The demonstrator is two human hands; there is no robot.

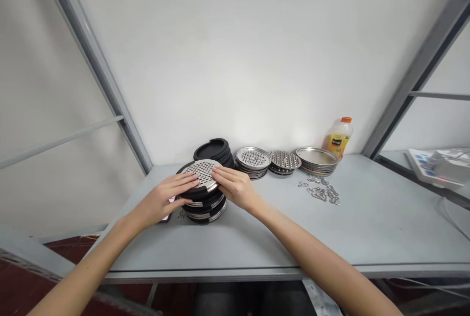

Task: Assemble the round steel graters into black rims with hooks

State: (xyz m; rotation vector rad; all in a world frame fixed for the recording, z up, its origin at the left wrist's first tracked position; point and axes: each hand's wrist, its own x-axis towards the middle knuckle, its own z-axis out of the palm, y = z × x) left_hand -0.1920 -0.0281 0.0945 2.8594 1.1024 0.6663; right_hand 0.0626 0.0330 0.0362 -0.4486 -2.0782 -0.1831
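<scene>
A stack of round graters (205, 208) with black rings and metal edges stands at the left of the table. On top lies a grater (201, 169) with a perforated metal face, set in a black ring. My left hand (165, 196) grips its left side, fingers on the upper face and thumb lower at the rim. From the right, my right hand (237, 188) holds the same grater with fingers over its edge; the thumb is hidden. Behind them is a pile of black rings (213, 149).
Stacks of perforated discs (253, 158), grater plates (285, 159) and metal trays (317, 156) line the wall. Small metal clips (323, 192) lie before them. A bottle (338, 139) with an orange cap stands at the back. A phone (165, 219) is partly hidden by the stack.
</scene>
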